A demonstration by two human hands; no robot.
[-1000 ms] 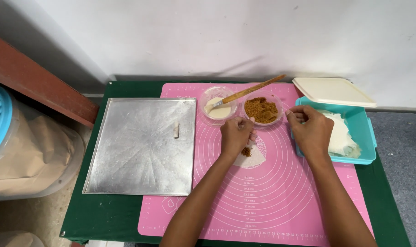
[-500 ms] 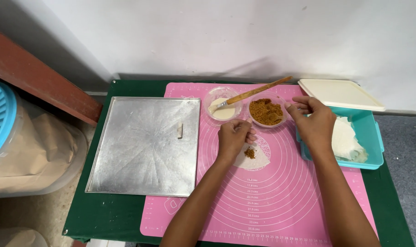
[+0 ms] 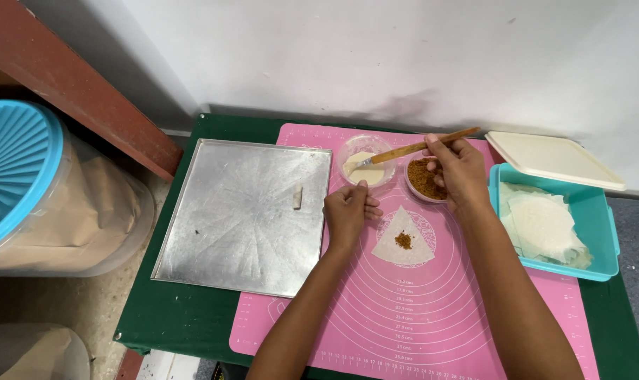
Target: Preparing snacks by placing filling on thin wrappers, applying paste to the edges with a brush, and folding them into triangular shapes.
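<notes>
A person's right hand point(image 3: 458, 165) pinches the wooden handle of a brush point(image 3: 411, 149), whose bristles rest in a small bowl of pale paste point(image 3: 365, 167), beside a bowl of brown filling point(image 3: 423, 180). The left hand point(image 3: 347, 211), fingers loosely curled and holding nothing, rests on the pink mat point(image 3: 418, 309) just beside a triangular wrapper point(image 3: 404, 238) topped with filling. A metal tray point(image 3: 242, 214) carrying one small roll point(image 3: 297, 197) lies to the left, a teal box of wrappers point(image 3: 553, 224) to the right.

Bright, even light; sharp, soft shadows

Both hands reach forward, left point(image 3: 347, 211) loosely curled, right point(image 3: 456, 169) pinched closed.
</notes>
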